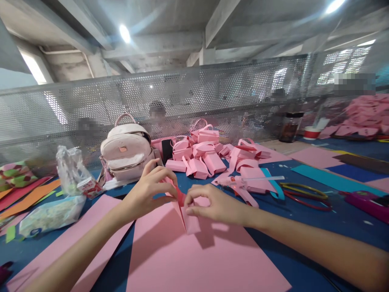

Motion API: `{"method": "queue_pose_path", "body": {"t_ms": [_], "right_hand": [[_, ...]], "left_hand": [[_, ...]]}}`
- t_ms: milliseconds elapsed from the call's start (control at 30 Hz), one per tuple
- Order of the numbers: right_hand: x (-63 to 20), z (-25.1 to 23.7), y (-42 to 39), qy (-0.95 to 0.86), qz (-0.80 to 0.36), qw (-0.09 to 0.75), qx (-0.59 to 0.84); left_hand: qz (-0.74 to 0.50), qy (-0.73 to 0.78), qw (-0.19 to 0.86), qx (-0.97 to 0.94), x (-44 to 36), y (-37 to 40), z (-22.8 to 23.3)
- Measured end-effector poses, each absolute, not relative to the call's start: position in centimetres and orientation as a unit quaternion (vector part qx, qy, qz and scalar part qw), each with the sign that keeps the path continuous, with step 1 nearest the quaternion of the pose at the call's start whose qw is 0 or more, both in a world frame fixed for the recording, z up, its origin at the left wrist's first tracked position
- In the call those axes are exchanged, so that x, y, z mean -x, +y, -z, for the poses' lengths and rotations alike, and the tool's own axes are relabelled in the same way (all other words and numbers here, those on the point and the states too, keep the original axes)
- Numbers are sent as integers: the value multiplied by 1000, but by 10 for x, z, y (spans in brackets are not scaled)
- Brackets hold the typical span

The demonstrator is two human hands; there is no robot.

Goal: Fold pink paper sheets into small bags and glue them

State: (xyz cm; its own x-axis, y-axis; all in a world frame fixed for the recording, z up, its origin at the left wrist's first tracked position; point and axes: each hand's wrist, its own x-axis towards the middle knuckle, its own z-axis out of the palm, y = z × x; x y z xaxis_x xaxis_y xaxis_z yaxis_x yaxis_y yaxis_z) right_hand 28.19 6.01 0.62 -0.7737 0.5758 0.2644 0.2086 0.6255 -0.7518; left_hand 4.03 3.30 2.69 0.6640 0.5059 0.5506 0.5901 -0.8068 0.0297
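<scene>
Between my hands stands a small folded pink bag [191,225], partly hidden by my fingers, above a large pink sheet [194,259]. My left hand [154,184] pinches its left side from above. My right hand [206,202] has thumb and curled fingers closed on the right side. A pink glue gun [238,182] lies just beyond my right hand. Past it is a heap of similar pink bags with strap handles [206,150].
A pale backpack [126,150] stands before a perforated metal screen [188,89]. At left lie a plastic bag [69,170], a filled clear packet [51,215] and orange strips [30,198]. At right are red and yellow bands [306,194], a dark jar [290,127] and blue sheets [328,180].
</scene>
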Motion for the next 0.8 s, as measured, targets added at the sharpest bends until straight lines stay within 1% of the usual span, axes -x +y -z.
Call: {"method": "queue_pose_path", "body": {"t_ms": [800], "right_hand": [[-278, -5, 57, -854, -392, 252, 232]], "left_hand": [[274, -318, 55, 906, -47, 26, -31]]}}
